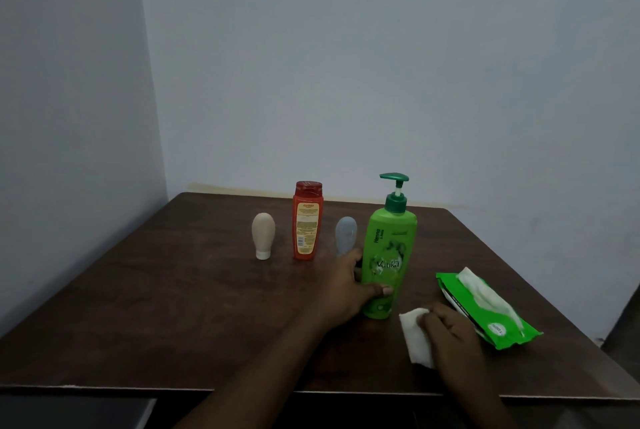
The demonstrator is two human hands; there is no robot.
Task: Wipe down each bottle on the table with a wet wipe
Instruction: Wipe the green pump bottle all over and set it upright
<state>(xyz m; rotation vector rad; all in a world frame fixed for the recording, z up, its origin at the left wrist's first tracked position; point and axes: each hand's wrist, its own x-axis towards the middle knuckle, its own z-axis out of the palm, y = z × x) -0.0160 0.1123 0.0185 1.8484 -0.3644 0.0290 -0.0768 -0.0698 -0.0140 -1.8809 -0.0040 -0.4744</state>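
Gripping the green pump bottle point(389, 255) low on its body, your left hand point(349, 284) has the thumb point(381, 289) laid across the front label and the fingers curled round the far side. The bottle stands upright on the dark wooden table point(173, 307), right of centre, with the pump spout pointing left.

Your right hand point(450, 331) sits just right of the bottle's base, with the fingers bent over a folded white wipe point(414, 335) and holding it. The wipe sticks out on the hand's left side, close to the foot of the bottle but apart from it. Can't tell if the wipe lies on the table or is held just above it.

A green pack of wipes point(498, 328) lies flat just right of your right hand. It is angled toward the near right corner, and a white sheet pokes out of its top opening.

Three more bottles stand in a row on the far side. A beige tube point(263, 234) is leftmost, standing on its white cap. A red bottle point(306, 224) is upright beside it with its back label facing you. A pale blue tube point(345, 232) stands just left of the green bottle, its lower end hidden behind your left hand. All three are apart from each other and from both hands. The table sits in a corner of plain pale walls point(346, 64).
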